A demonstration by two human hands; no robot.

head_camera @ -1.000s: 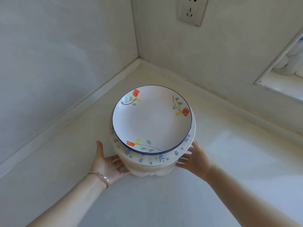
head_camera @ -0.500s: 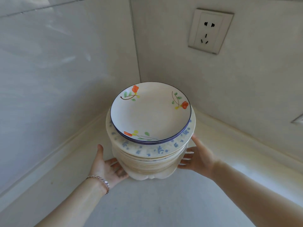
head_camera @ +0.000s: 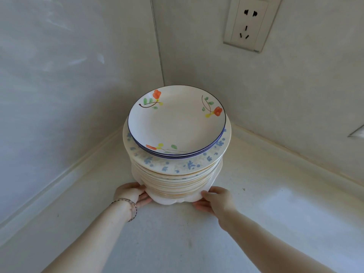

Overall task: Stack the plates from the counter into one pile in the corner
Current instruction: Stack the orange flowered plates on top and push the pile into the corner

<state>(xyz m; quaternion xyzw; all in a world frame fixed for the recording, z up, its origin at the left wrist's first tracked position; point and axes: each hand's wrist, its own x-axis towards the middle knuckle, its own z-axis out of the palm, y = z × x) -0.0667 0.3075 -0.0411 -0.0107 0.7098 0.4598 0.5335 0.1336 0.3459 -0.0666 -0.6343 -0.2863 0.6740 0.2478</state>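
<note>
At mid-frame, the plate pile (head_camera: 177, 154) was clasped low by left grip (head_camera: 131, 196) and right grip (head_camera: 216, 198); seemingly only release remained.

White wall socket (head_camera: 252, 22), far right, upper wall; dark slots, pale frame. Left wall (head_camera: 69, 75) glossy, grey-white, faint streaked reflections. Right wall (head_camera: 295, 91) matt, cream. Vertical seam (head_camera: 157, 46) where the two walls meet. Raised cream trim (head_camera: 65, 174) runs along the foot of both walls. Countertop (head_camera: 275, 217) white, with a bright light patch near right. Small dark speck (head_camera: 243, 189) on it. Pale angled edge (head_camera: 357, 133) at the far right border, unidentified.
</note>
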